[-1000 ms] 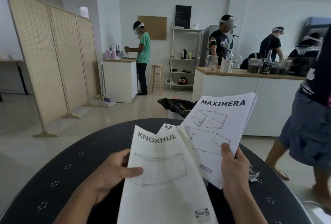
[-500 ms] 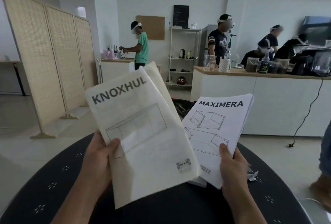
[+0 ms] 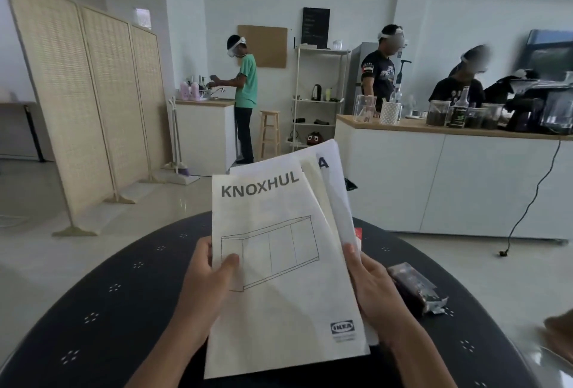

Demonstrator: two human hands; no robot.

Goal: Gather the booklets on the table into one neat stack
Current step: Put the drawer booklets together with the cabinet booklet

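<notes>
Your left hand (image 3: 204, 291) and right hand (image 3: 376, 291) hold the booklets upright above the round, dark, matte tabletop (image 3: 102, 304), which is dotted with small clusters of pale marks. Foremost is the white paper booklet titled KNOXHUL (image 3: 279, 269), its cover thin, slightly creased, and printed with a line drawing of a long cabinet and a small logo at the lower right. Your left thumb presses on its front near the left edge, the fingers (image 3: 203, 251) curled around that edge in a grasp. Behind it, fanned to the right, a cream-coloured sheet edge (image 3: 314, 182) shows, then a white booklet with a bold letter A (image 3: 333, 176) visible at its top; your right thumb lies along the right edges of these, the hand clasping them from behind. A red-and-white corner (image 3: 358, 234) peeks out beside the booklets' right edge. On the tabletop just right of your right hand lies a dark, crinkled foil wrapper (image 3: 415, 290). Beyond the table stand a folding screen of pale woven panels (image 3: 80, 102), a white counter with a wooden top (image 3: 434, 176) carrying jars and bottles, and several persons.
</notes>
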